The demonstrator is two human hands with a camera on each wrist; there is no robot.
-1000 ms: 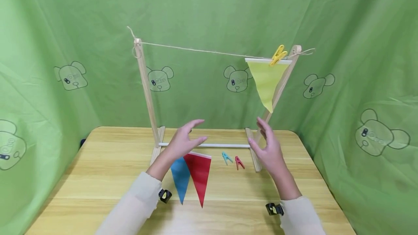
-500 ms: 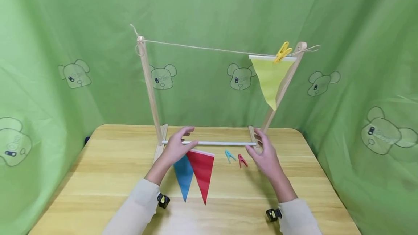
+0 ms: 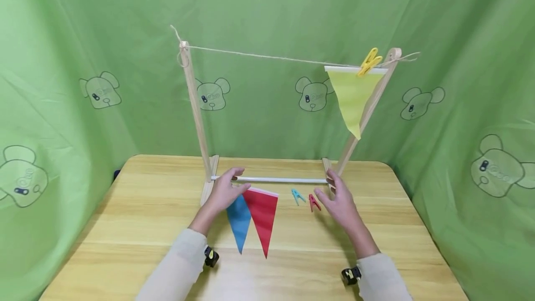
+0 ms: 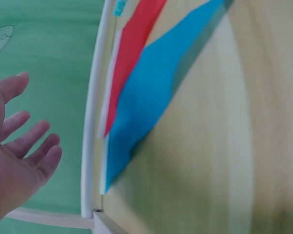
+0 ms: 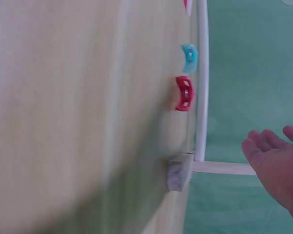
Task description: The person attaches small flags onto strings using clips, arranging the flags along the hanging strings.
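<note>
My left hand hovers over the top of a blue triangular flag, its fingers relaxed and apart with nothing between them. Partly over the blue one lies a red triangular flag with a white top edge. On the right, my right hand hangs above the table, fingers loosely spread and holding nothing. Closest to it is a red clothespin, with a light blue clothespin just left of that. A yellow flag hangs from the string, pinned by a yellow clothespin.
Two wooden posts carry the string and stand on wooden feet at the back of the table. A white rod joins them low down. Green curtain with printed bear heads surrounds the table on the back and sides.
Both hands have lowered; the left has also moved leftward to the blue flag's top. The whole scene has shifted slightly right and up in the head view. The flags and clothespins lie as before.
</note>
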